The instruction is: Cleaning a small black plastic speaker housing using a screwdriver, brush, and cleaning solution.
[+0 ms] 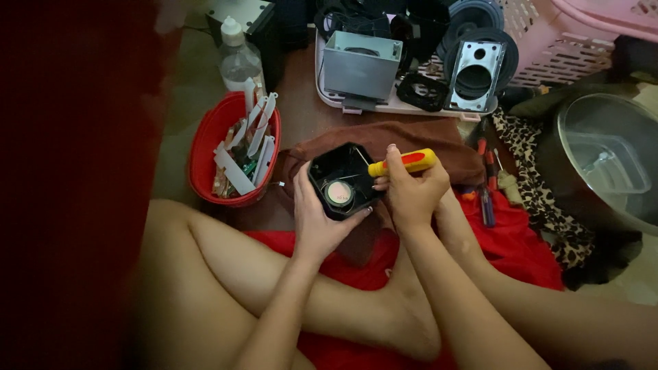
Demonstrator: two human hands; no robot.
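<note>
My left hand (317, 218) cups a square black fan housing (340, 179) from its near-left side, fingers curled up along the left wall and thumb under the near corner, so the housing sits tilted in my palm above my crossed legs. My right hand (412, 195) is clenched around a yellow screwdriver handle with a red patch (404, 162), just to the right of the housing; the handle lies nearly level, its butt pointing away to the right and its tip end toward the housing's far-right edge. I cannot see the blade itself. Inside the housing, just left of my right fingertips, a round pale label (338, 192) sits at the hub.

Beneath both hands lies a brown cloth (384, 136), and under that, toward me, a red cloth (510, 248). A little to the right of my right wrist, several small screwdrivers (487, 188) rest on the red cloth beside a leopard-print fabric (528, 181). To the left of my left hand stands a red tub (205, 154) full of white strips. Beyond it is a clear plastic bottle (240, 58). Farther ahead of the grip, a tray holds a grey metal box (361, 66), black fan parts (421, 91) and a metal speaker bracket (475, 75). Far right sit a pink basket (562, 38) and a clear bucket (606, 157).
</note>
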